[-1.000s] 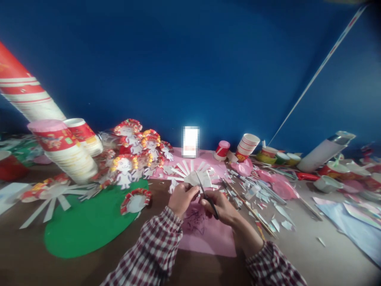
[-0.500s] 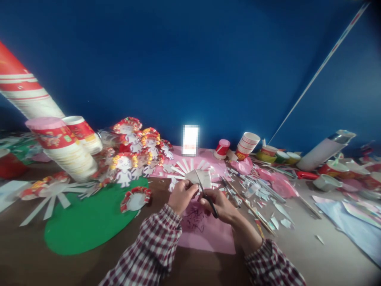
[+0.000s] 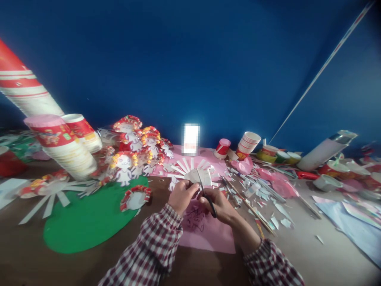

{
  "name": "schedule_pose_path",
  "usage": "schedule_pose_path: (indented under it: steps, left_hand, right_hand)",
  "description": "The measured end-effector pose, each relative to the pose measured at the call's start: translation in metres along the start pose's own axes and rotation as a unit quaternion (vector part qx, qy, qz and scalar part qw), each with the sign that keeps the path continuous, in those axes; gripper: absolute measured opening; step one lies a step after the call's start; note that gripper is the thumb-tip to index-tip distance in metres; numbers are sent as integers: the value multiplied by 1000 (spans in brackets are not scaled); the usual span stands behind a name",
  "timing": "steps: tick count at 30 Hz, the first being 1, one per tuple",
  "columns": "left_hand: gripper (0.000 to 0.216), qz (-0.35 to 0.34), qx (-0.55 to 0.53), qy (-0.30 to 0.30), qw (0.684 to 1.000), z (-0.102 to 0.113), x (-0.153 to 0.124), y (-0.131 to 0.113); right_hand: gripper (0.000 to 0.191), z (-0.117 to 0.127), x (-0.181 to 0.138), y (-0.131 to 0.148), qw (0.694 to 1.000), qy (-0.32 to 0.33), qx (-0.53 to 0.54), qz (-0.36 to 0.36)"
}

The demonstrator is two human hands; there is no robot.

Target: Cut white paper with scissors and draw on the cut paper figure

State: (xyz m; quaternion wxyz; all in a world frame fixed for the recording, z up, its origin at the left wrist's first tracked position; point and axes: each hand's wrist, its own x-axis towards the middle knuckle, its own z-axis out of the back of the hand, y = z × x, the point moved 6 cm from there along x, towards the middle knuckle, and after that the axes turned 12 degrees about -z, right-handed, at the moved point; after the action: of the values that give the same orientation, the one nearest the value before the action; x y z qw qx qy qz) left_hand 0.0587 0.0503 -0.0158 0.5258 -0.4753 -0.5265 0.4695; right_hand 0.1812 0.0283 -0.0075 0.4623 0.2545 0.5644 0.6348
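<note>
Paper: left hand pinching; scissors: right hand curled.

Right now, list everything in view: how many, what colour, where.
Wall: one, blue, back.
Table: one, brown and grey, foreground.
Rectangle: one, bright white, pixelated, back centre.
Stacked cups: many, red and white, left and right.
Pink-topped cup: one, red, back centre.
Dolls: several, white, red-yellow tops, mostly left.
Oval: one, green, left.
Disc: one, white, red-rimmed, on oval.
Strips: many, white, left and centre.
Sheets: apparently two, pink, centre.
Scraps: many, white and pink, right.
Sticks: several, brown, right.
Tube: one, white, back right.
Bowls: several, mixed colours, right.
Paper: one, pale blue, right edge.
Card: one, white, centre.
Scissors: one pair, dark handles, centre.
Left hand: one, bare, holding card.
Right hand: one, bare, holding scissors.
Sleeves: two, maroon-white check, bottom.
</note>
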Motion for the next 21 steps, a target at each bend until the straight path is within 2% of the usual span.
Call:
schedule_pose_path:
  steps: [12, 21]
  left_hand:
    - [28, -26, 29, 35, 999, 0, 2, 1]
    - [26, -61, 102, 77, 990, 3, 3, -20]
  right_hand:
    - [38, 1, -2, 4, 1000, -3, -3, 3]
    - [37, 3, -4, 3, 1000, 16, -19, -9]
